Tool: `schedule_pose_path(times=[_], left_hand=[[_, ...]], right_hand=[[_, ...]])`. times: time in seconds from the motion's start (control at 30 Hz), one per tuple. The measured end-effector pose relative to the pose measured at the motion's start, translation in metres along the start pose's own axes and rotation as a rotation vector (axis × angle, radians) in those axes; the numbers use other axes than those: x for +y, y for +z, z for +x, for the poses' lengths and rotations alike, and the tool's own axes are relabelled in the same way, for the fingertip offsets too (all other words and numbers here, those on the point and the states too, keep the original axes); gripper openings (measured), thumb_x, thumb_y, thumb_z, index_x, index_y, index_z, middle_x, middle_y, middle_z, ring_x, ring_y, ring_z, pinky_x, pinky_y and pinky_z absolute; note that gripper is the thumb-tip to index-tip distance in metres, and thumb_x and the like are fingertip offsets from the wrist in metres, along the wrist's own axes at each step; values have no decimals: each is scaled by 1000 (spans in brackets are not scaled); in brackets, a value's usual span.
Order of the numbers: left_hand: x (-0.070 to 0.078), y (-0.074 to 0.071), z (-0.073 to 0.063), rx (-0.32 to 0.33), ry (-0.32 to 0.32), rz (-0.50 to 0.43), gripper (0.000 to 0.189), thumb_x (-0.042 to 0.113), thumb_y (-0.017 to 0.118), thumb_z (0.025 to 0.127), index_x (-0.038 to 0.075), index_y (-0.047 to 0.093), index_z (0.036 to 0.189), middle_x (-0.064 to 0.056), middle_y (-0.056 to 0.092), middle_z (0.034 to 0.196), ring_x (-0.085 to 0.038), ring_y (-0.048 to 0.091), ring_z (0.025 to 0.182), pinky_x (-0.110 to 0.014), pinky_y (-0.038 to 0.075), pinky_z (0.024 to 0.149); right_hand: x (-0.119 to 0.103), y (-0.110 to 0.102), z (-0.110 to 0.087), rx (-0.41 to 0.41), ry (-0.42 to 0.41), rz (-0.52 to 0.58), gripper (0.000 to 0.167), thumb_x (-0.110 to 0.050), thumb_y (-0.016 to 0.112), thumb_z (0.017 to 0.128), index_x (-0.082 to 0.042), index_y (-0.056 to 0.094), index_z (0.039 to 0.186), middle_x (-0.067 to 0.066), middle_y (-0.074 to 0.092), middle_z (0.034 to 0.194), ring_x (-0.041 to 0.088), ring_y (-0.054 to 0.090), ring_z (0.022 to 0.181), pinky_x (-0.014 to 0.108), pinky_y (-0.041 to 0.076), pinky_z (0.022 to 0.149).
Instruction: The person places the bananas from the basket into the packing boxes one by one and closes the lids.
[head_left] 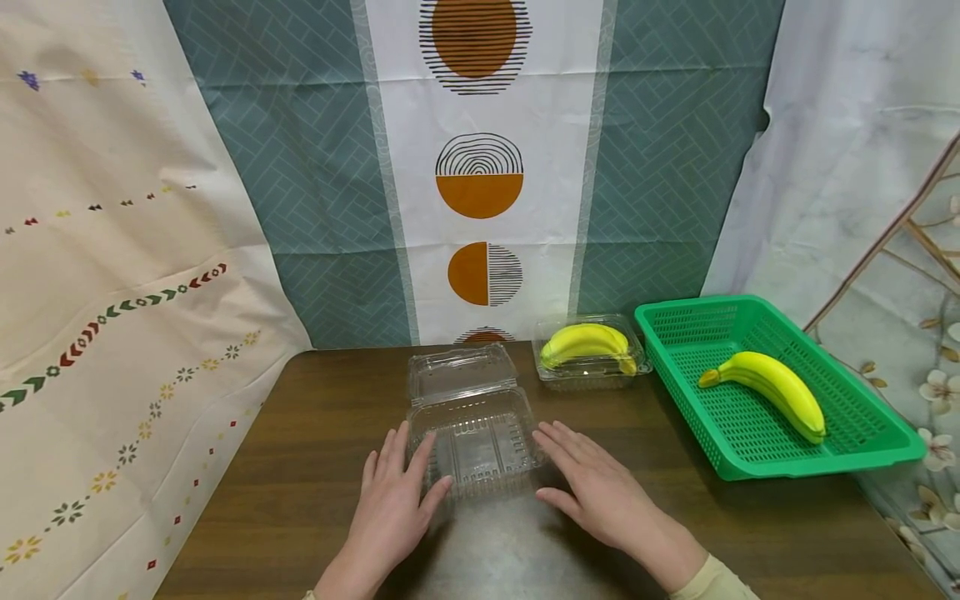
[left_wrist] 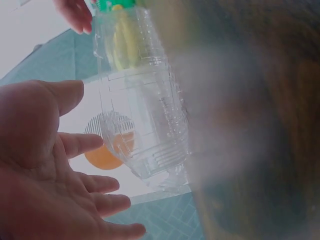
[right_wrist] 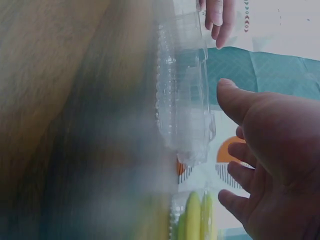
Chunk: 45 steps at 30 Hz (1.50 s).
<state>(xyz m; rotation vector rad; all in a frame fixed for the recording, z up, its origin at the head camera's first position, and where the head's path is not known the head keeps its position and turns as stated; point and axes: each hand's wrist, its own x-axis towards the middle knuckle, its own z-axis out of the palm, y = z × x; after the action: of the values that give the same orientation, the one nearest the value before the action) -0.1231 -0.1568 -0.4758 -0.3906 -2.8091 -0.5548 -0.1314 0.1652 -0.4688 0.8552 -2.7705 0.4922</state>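
Note:
A clear plastic clamshell container stands on the table with its lid folded back toward the wall; nothing lies inside it. At its left side is my left hand, fingers spread and straight. My right hand is at its right side, fingers extended and thumb apart. Whether the fingertips touch the container's sides, I cannot tell. Both palms show without anything in them in the left wrist view and the right wrist view. The container appears beyond the left fingers, and again as a clear box beyond the right thumb.
Behind and to the right, a second clear container holds a yellow banana. A green plastic basket at the right holds another banana. Patterned cloths hang along the back and sides of the brown wooden table.

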Motion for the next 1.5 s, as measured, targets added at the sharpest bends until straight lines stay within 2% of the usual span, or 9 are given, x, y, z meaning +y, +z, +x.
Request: schedule_pose_path(times=[0.37,0.6,0.8,1.0,1.23,1.37,1.5], left_hand=[[6,1,8,20,59,26,69,42,78,105,8,56,161,-28,38,172,-50,30,161,-76,25,124],[15,2,16,3,83,31,68,43,77,105,10,56,161,-26,38,173,-50,30,161,-74,26,125],[26,3,22,-21,105,10,67,42,75,107,9,55,162,-25,38,173,-50,31,161,-73,25,125],[40,6,27,-58,129,-17,68,43,72,108,10,53,164,-23,36,175,-48,28,163,-73,23,127],[54,11,36,-79,161,-38,67,43,70,110,10,51,165,-22,34,176,-47,27,164,-73,22,127],[63,15,41,-90,180,-47,67,43,69,111,11,50,166,-21,34,177,-47,26,164,-73,22,127],[74,17,47,-100,193,-51,67,45,68,111,13,49,167,-19,34,177,-45,26,165,-72,21,128]], right_hand=[[13,-16,-10,69,11,-73,85,-43,83,100,-5,48,167,12,49,170,34,41,160,56,38,125],[24,-27,-18,80,34,-115,86,-47,81,101,-5,47,168,12,48,171,34,41,160,59,38,124],[30,-38,-24,69,86,-127,87,-49,80,101,-6,45,168,13,46,172,35,39,161,58,34,127],[35,-51,-31,68,138,-132,87,-47,81,101,-6,44,169,15,45,172,38,38,161,62,35,125],[47,-60,-42,132,143,-161,87,-45,81,101,-6,44,169,21,46,170,42,42,157,55,34,128],[54,-66,-48,157,153,-169,88,-45,81,101,-5,43,170,21,45,170,44,42,157,51,29,131],[61,-72,-53,171,170,-166,89,-45,81,101,-6,41,170,20,45,171,43,40,158,51,27,132]])
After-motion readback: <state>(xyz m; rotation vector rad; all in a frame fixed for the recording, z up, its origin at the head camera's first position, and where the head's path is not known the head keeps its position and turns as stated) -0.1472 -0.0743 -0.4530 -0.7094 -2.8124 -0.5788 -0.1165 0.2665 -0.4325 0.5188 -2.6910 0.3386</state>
